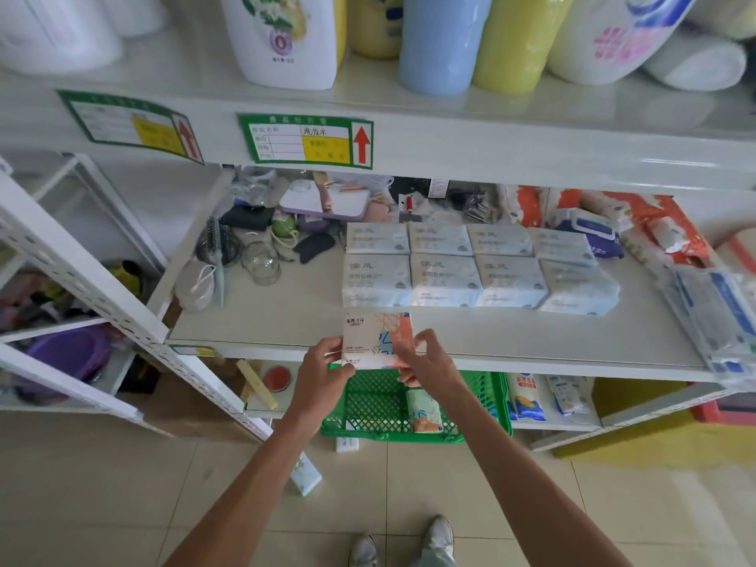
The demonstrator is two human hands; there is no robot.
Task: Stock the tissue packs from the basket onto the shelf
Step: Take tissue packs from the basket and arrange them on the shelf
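Left hand [323,370]: gripping the left edge of a tissue pack [374,339], fingers curled around its lower left corner.
Right hand [421,362]: pinching the right edge of the same pack, thumb on the front face.
Held pack: white with orange and blue pattern, upright, its upper part over the front lip of the shelf [532,333]; cannot tell whether it touches the shelf surface.
Shelf stock: eight pale blue tissue packs [474,268] in two rows of four, lying flat, just behind and to the right of the held pack.
Shelf left side: hairbrush [217,239], glass jar [262,263] and mixed small items, apart from the packs.
Shelf right side: orange packages [662,231] and flat clear-wrapped goods [712,317] at the edge.
Basket [376,403]: green mesh, below the shelf, directly under the hands; one more patterned pack [423,411] lies inside.
Floor [122,497]: pale tiles; a white box [307,476] lies near the left forearm.
Upper shelf [532,149]: large bottles [446,43] in white, blue and yellow-green.
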